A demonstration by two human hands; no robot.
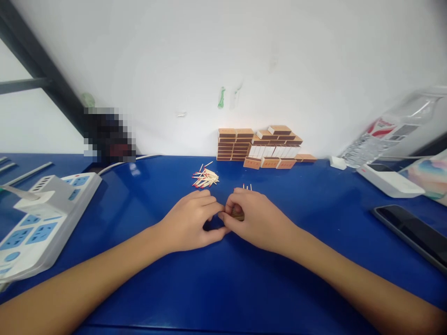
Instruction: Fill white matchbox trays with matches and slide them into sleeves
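My left hand (pixel 193 219) and my right hand (pixel 260 218) meet over the middle of the blue table (pixel 216 288). A small brownish object (pixel 238 214), mostly hidden, shows between the fingers of my right hand. The left thumb and fingertips touch the right fingertips; whether they also grip something is hidden. Just beyond the left hand lies a loose pile of red-tipped matches (pixel 206 177). A few more matches (pixel 247 187) stick out behind the right hand. Against the wall stand stacked matchboxes (pixel 235 145), with more boxes (pixel 277 162) piled beside them.
On the left lies a white power strip (pixel 49 223) with a plug and cable. To the right are a phone (pixel 412 232), a white device (pixel 391 180), a small white block (pixel 337 162) and a tilted clear bottle (pixel 387 128). A white wall closes the back.
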